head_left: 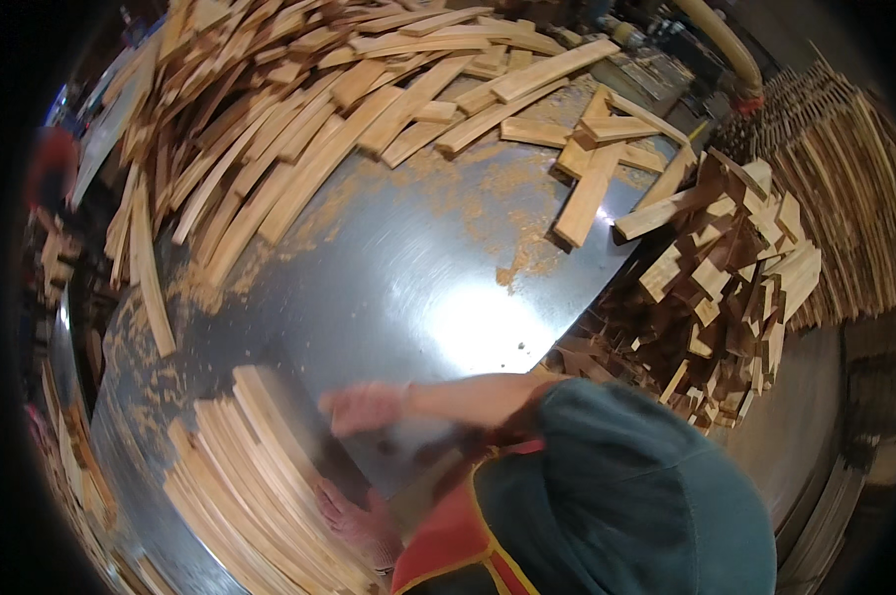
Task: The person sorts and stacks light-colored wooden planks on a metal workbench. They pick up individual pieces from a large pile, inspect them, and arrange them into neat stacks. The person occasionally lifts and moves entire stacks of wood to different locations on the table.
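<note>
Several pale wooden strips (240, 476) lie side by side in a row on the metal tabletop at the lower left. My left hand (357, 521), in a light glove, is against the right side of this row, its fingers spread and pointing up along the strips. Above it, my right hand (364, 407) reaches in from the right over the bare metal. That hand is smeared by motion, so I cannot make out its fingers or whether they hold anything. A dark blurred patch lies between my right hand and the strips.
The metal table (369, 268) carries scattered sawdust (507, 188). A large heap of wooden pieces (299, 149) covers its far left, with crossed pieces (597, 178) at the far right. Offcuts (726, 278) pile beyond the right edge, before a tall wood stack (835, 188). A hose (730, 45) hangs behind.
</note>
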